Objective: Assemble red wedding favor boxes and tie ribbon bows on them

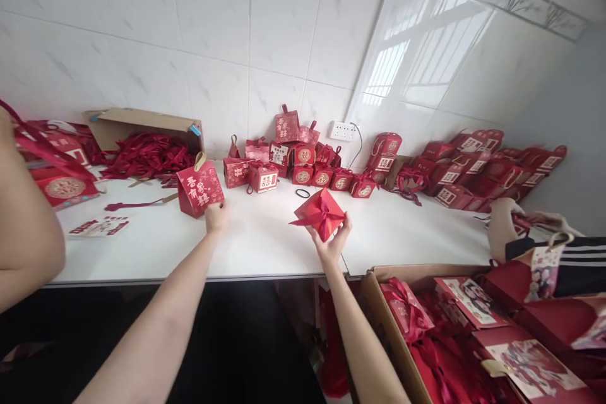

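Observation:
My left hand is closed on the lower right corner of a red triangular-topped box, which has white lettering and a beige loop on top. Over the white table, my right hand holds a red box with a ribbon bow from below, its fingers bent around the near side. The bow lies on the face turned to me, and one ribbon tail points left. A small black ring lies on the table behind this box.
Small red boxes are stacked by the tiled wall. A cardboard box spills red ribbons at left, near another person's arm. More boxes are piled right, and a filled carton stands at the near right.

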